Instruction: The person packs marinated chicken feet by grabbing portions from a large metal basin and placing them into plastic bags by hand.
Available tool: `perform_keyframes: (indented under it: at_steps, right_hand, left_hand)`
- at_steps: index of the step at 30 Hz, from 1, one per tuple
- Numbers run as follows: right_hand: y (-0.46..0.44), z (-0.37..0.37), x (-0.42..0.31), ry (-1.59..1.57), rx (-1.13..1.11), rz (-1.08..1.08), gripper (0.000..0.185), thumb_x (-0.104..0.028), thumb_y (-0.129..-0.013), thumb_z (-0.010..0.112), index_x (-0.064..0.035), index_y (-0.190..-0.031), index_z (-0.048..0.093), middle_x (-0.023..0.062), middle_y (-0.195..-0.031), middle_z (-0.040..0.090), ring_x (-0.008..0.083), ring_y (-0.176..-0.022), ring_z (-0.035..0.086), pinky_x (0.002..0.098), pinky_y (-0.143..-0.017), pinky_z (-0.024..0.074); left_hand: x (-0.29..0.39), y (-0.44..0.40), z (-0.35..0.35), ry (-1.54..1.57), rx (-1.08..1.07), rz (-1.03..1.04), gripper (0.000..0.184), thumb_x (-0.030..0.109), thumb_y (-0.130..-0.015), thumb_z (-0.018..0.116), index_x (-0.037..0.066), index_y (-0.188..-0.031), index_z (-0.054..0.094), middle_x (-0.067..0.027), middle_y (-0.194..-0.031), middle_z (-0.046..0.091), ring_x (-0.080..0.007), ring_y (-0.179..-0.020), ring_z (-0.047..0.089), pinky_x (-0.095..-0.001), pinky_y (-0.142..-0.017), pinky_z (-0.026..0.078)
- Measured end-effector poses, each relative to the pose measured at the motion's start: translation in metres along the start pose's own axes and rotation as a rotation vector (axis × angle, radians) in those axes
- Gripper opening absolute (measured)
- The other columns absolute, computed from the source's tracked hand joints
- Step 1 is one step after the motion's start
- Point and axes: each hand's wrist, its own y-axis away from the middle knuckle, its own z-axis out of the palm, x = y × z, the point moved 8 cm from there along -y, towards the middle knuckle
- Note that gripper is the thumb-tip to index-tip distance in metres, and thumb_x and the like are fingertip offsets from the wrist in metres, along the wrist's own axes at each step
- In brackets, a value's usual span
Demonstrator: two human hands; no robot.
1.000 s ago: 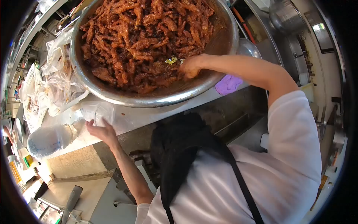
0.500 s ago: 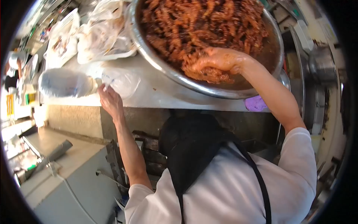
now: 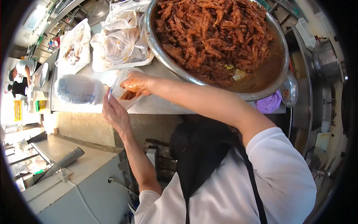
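A clear plastic bag (image 3: 121,77) lies at the counter's front edge, with its edge pinched in my left hand (image 3: 116,114). My right hand (image 3: 137,84), coated in orange-red sauce, is at the bag's opening, its fingers curled over some of the reddish-brown sauced pieces. More such pieces (image 3: 212,33), shaped like chicken feet, are heaped in a large steel bowl (image 3: 179,73) to the right. A plastic-wrapped bundle (image 3: 80,89) sits just left of my left hand.
White trays (image 3: 100,65) with used plastic bags and a white basket (image 3: 88,46) stand behind the bundle. A purple cloth (image 3: 269,102) and a small metal dish (image 3: 289,89) lie by the bowl. Another person (image 3: 24,74) stands at the far left.
My right hand has moved left from the bowl to the bag with sauced pieces. My left hand now has the bag's edge raised and opened. The view has shifted left.
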Motion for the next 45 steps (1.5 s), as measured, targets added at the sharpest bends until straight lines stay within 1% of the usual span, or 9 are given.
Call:
perform_keyframes:
  at_steps: [8, 14, 18, 25, 28, 34, 41, 42, 45]
  right_hand:
    - [0.156, -0.165, -0.059, -0.022, 0.296, -0.574, 0.034, -0.027, -0.095, 0.056, -0.0009, -0.117, 0.057, 0.0073, -0.106, 0.063, 0.0139, -0.085, 0.063, 0.0271, -0.073, 0.0504]
    - [0.282, -0.367, 0.011, 0.484, 1.045, -0.326, 0.02, -0.017, -0.092, 0.053, -0.0032, -0.094, 0.067, 0.0065, -0.077, 0.064, 0.0179, -0.07, 0.063, 0.0321, -0.066, 0.0478]
    - [0.268, -0.434, 0.136, 0.962, 0.638, -0.219, 0.025, -0.009, -0.083, 0.051, -0.0096, -0.096, 0.072, 0.0137, -0.074, 0.063, 0.025, -0.068, 0.059, 0.0403, -0.064, 0.0452]
    - [0.198, -0.407, 0.238, 0.942, -0.049, 0.465, 0.061, -0.007, -0.074, 0.059, -0.0127, -0.134, 0.052, 0.0125, -0.087, 0.069, 0.0249, -0.085, 0.064, 0.0337, -0.075, 0.0525]
    - [0.215, -0.416, 0.214, 0.924, 0.08, 0.42, 0.05, -0.004, -0.076, 0.055, -0.0085, -0.126, 0.058, 0.0125, -0.104, 0.067, 0.0261, -0.093, 0.063, 0.0385, -0.074, 0.0518]
    - [0.216, -0.387, 0.204, 0.635, 0.388, 0.595, 0.066, -0.032, -0.078, 0.07, -0.0003, -0.131, 0.047, 0.0196, -0.117, 0.061, 0.0327, -0.103, 0.061, 0.0424, -0.081, 0.052]
    - [0.186, -0.385, 0.234, 1.341, -0.011, 0.452, 0.029, -0.02, -0.071, 0.063, 0.0006, -0.09, 0.072, 0.0177, -0.093, 0.069, 0.0268, -0.089, 0.065, 0.0404, -0.074, 0.0502]
    - [0.204, -0.389, 0.213, 1.141, 0.063, 0.524, 0.033, -0.017, -0.071, 0.064, 0.0017, -0.097, 0.07, 0.0186, -0.092, 0.068, 0.0261, -0.087, 0.065, 0.0393, -0.073, 0.0502]
    - [0.183, -0.414, 0.227, 0.735, 0.263, 0.155, 0.046, -0.01, -0.071, 0.063, 0.0047, -0.115, 0.062, 0.0202, -0.086, 0.065, 0.0246, -0.079, 0.063, 0.0391, -0.067, 0.0493]
  left_hand:
    - [0.032, -0.173, 0.032, 0.301, -0.011, 0.21, 0.029, 0.019, -0.099, 0.045, 0.005, -0.112, 0.066, 0.0018, -0.062, 0.051, -0.0082, -0.054, 0.046, -0.0243, -0.049, 0.039]
    - [0.016, -0.237, 0.114, 0.105, -0.047, 0.303, 0.035, 0.029, -0.098, 0.049, 0.001, -0.113, 0.062, -0.0136, -0.094, 0.067, -0.0168, -0.072, 0.062, -0.0307, -0.061, 0.051]
    - [-0.075, -0.163, 0.243, -0.289, -0.561, 0.452, 0.042, 0.033, -0.094, 0.051, -0.001, -0.114, 0.063, -0.0224, -0.109, 0.065, -0.0335, -0.107, 0.06, -0.0408, -0.095, 0.042]
    - [-0.005, -0.138, 0.162, -0.143, -0.498, 0.07, 0.041, 0.029, -0.094, 0.051, 0.001, -0.124, 0.058, -0.0172, -0.105, 0.068, -0.0241, -0.098, 0.064, -0.0346, -0.087, 0.047]
    - [0.003, -0.141, 0.06, 0.265, -0.096, 0.072, 0.036, 0.028, -0.097, 0.049, 0.003, -0.119, 0.063, -0.0132, -0.105, 0.068, -0.0189, -0.093, 0.064, -0.0335, -0.082, 0.05]
    - [-0.038, -0.147, -0.105, -0.609, 0.822, 0.267, 0.055, 0.052, -0.083, 0.065, 0.005, -0.111, 0.065, -0.0187, -0.116, 0.06, -0.0306, -0.105, 0.059, -0.0448, -0.094, 0.043]
    - [-0.12, -0.189, -0.103, -0.706, 0.218, 0.108, 0.063, 0.067, -0.082, 0.052, 0.02, -0.123, 0.064, -0.0125, -0.115, 0.065, -0.0334, -0.1, 0.062, -0.0462, -0.084, 0.048]
    - [-0.113, -0.195, -0.116, -1.046, 0.301, 0.127, 0.054, 0.061, -0.086, 0.054, 0.015, -0.106, 0.073, -0.0066, -0.089, 0.072, -0.0254, -0.068, 0.068, -0.0363, -0.064, 0.054]
    - [-0.165, -0.253, -0.186, -1.362, 0.321, 0.067, 0.049, 0.057, -0.09, 0.05, 0.014, -0.1, 0.073, -0.0052, -0.092, 0.072, -0.0243, -0.075, 0.069, -0.0362, -0.067, 0.054]
